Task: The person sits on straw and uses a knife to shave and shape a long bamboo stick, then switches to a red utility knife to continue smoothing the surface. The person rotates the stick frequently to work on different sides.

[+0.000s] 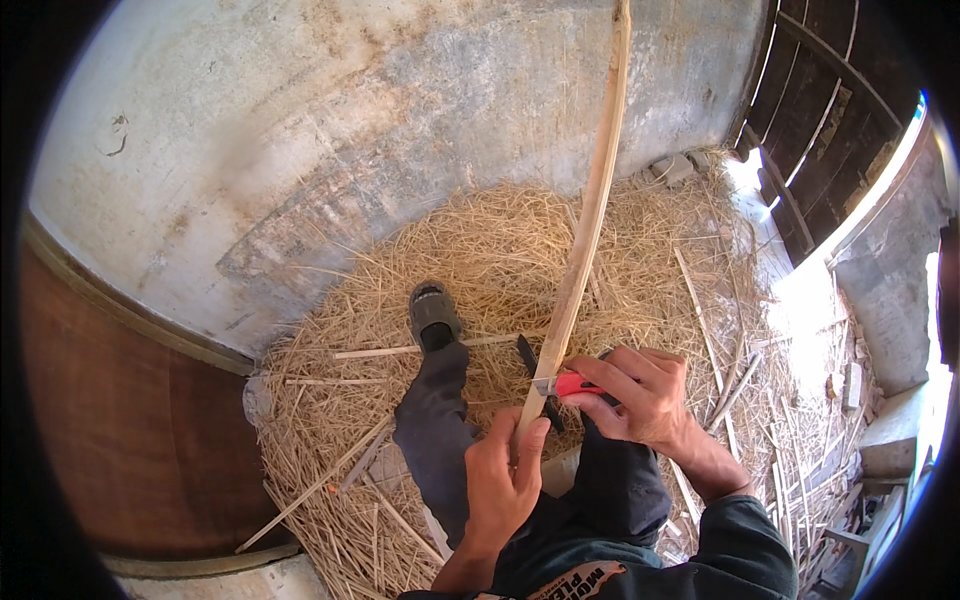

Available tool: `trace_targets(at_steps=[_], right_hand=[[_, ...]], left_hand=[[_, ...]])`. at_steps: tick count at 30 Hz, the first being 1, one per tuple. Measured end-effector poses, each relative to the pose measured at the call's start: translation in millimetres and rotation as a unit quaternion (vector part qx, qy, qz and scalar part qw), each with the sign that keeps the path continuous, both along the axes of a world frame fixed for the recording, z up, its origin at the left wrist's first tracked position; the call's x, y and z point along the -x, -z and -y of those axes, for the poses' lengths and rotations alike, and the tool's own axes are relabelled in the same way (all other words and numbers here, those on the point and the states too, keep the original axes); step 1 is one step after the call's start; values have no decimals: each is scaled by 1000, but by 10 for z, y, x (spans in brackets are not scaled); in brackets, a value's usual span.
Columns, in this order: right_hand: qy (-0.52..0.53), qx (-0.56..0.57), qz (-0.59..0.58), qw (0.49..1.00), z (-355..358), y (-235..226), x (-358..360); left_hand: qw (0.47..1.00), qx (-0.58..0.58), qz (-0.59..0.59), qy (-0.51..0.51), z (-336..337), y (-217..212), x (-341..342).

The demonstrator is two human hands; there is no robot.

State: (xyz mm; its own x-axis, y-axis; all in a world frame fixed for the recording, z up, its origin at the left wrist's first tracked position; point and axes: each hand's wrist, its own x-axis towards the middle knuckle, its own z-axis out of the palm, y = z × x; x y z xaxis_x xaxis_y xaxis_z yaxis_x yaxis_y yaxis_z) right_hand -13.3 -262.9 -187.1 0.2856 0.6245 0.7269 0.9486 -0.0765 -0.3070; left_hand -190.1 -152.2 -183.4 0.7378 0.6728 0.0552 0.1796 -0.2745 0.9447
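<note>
My left hand point(502, 478) is closed around the lower end of a long, pale wooden strip point(590, 215). The strip slants up and away from me, past the top of the picture. In my right hand point(640, 395) is a red utility knife point(577, 384), gripped by its handle. Its short blade lies across the strip, touching it just above my left hand. Behind the strip, near my legs, is a dark, flat, blade-like thing point(527, 352); the strip and my hands hide part of it.
Straw and thin wooden strips point(470, 250) cover the floor around my legs. My foot wears a dark clog point(432, 308). A stained wall point(300, 120) rises ahead, with a brown door panel point(140, 400) at left. Dark slatted boards point(825, 100) stand at upper right, concrete blocks point(895, 435) at right.
</note>
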Motion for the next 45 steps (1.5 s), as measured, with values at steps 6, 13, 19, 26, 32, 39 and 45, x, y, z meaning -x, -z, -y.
trace_targets(at_steps=[6, 13, 19, 26, 32, 39, 45], right_hand=[[3, -4, 18, 1000, -4, -36, 30], [13, -23, 32, 999, -30, -42, 72], [-9, -24, 36, 999, -29, -6, 34], [38, -20, 16, 999, -80, -35, 35], [308, -183, -207, 910, 176, -197, -870], [-18, -60, -408, 911, 83, 120, -222], [-112, -54, -545, 829, -212, 117, 207]], left_hand=[[999, 32, 17, 5, -6, 41, 63], [930, 363, 31, 54, -121, -82, 100], [950, 305, 26, 63, -144, 78, 166], [987, 158, 33, -12, -91, 149, 140], [982, 176, -28, 63, -14, 216, 529], [996, 47, 29, -66, -105, 271, 264], [997, -25, 33, -71, -158, 214, 175]])
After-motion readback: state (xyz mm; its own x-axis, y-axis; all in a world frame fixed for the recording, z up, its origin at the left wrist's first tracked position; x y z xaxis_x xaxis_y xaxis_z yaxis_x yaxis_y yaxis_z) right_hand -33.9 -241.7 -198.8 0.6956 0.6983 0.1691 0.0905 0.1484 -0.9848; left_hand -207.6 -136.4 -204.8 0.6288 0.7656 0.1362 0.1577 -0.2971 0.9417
